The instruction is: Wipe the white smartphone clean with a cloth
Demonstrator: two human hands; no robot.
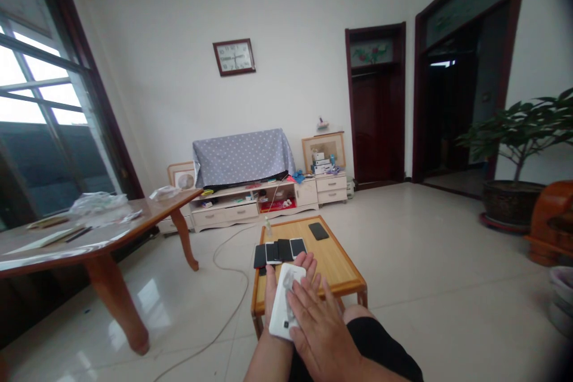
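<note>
A white smartphone (280, 310) lies back side up in my left hand (308, 262), with the thumb along its left edge and fingertips showing past its far right side. Over it is my right hand (324, 328), fingers stretched and pressed on a crumpled greyish wipe (289, 282) against the phone's back. Just beyond my hands, on a low wooden table (340, 262), a row of several phones (283, 250) lies side by side, some black and some white-edged. One dark phone (319, 231) sits apart at the back right, and a small clear bottle (268, 228) stands at the back left.
A larger brown table (156, 215) with plastic bags (96, 204) is at the left. A cable (244, 292) curves over the tiled floor. Against the far wall stands a white cabinet (224, 215) under a dotted cloth (244, 158). A potted plant (513, 203) stands at the right.
</note>
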